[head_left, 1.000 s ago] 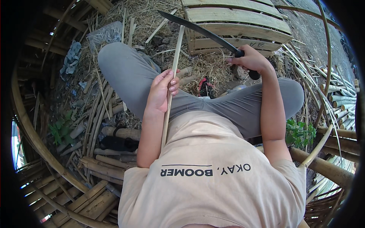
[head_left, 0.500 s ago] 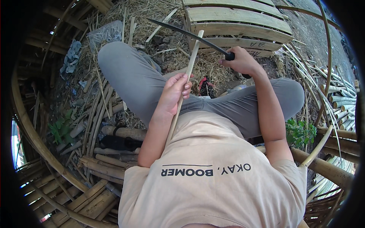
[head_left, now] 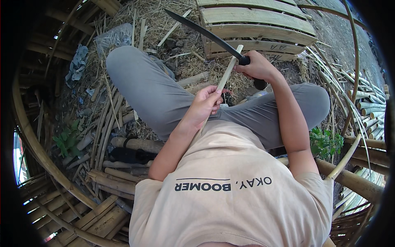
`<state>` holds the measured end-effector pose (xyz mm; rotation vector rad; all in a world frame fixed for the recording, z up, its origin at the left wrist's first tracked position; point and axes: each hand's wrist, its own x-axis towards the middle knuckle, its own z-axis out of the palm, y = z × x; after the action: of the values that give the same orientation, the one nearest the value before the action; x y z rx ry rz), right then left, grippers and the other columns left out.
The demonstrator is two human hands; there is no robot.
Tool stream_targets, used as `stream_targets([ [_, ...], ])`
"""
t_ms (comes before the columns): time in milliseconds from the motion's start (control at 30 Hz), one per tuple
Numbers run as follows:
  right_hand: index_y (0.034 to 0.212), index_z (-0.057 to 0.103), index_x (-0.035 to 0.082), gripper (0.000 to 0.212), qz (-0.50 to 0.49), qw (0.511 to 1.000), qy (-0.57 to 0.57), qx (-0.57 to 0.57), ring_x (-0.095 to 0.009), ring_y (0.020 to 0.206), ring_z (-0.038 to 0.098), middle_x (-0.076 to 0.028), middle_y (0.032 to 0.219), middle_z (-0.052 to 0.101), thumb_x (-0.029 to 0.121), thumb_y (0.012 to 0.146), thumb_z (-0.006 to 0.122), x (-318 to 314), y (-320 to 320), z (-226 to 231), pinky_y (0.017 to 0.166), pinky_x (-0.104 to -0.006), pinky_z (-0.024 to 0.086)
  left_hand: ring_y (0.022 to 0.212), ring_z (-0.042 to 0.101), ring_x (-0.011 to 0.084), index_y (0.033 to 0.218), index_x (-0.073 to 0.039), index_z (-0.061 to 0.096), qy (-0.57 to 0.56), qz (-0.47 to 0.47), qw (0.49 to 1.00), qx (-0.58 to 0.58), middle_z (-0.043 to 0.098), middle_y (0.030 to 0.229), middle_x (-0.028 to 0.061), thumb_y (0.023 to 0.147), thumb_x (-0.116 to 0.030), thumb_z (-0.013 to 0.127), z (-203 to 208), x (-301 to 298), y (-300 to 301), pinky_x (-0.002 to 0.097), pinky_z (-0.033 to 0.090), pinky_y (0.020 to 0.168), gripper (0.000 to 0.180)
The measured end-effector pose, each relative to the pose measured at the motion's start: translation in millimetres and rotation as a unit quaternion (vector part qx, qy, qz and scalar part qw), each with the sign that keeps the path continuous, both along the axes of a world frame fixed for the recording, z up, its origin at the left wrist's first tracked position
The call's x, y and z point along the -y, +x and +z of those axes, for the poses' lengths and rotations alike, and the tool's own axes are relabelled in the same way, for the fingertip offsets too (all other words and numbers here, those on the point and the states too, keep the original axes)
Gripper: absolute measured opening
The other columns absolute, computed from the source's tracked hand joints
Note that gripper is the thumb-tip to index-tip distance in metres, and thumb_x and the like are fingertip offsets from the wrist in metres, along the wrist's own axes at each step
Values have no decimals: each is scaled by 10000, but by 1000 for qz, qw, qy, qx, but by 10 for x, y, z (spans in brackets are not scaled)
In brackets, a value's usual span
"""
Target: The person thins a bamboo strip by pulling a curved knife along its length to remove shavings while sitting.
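Wrapped round a pale bamboo strip [head_left: 228, 73], my left hand [head_left: 204, 103] is closed in front of my lap. The strip slants up and to the right, and its lower part runs back along my forearm toward my shirt. My right hand [head_left: 259, 67] grips the black handle [head_left: 259, 84] of a machete [head_left: 197, 28], whose long dark blade points to the far left. Near the handle the blade meets the strip's far end; whether it cuts into the wood cannot be made out.
A slatted wooden crate [head_left: 257, 26] stands ahead. Bamboo pieces and split strips [head_left: 108, 127] lie on my left, by a clear plastic bag [head_left: 115, 36]. Stacked bamboo poles [head_left: 372, 111] are at the far right, and a thick pole [head_left: 349, 181] runs beside my right elbow.
My left hand and the strip have moved right, the strip tilting further right. My right hand has shifted slightly left, and the machete's blade now meets the strip closer to the handle.
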<state>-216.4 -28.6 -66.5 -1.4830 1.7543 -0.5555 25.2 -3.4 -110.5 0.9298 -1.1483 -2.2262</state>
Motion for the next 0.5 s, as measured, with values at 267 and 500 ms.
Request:
stream_targets([
  [267,757,653,-21,307,32,999,-1,-36,-123,507,581,-48,580,612,256,821,767,41,-3,-54,497,-292,461,557,380,20,1070,-47,577,24,26,999,4,434,699,-58,1017,-215,540,-33,6,24,173,332,486,180],
  [500,810,673,-40,284,42,995,-8,-87,-192,615,690,-125,656,683,232,807,756,37,21,-66,584,-343,529,540,361,23,1055,-45,596,22,43,999,18,438,686,-61,1018,-217,540,-71,-12,24,187,281,479,185],
])
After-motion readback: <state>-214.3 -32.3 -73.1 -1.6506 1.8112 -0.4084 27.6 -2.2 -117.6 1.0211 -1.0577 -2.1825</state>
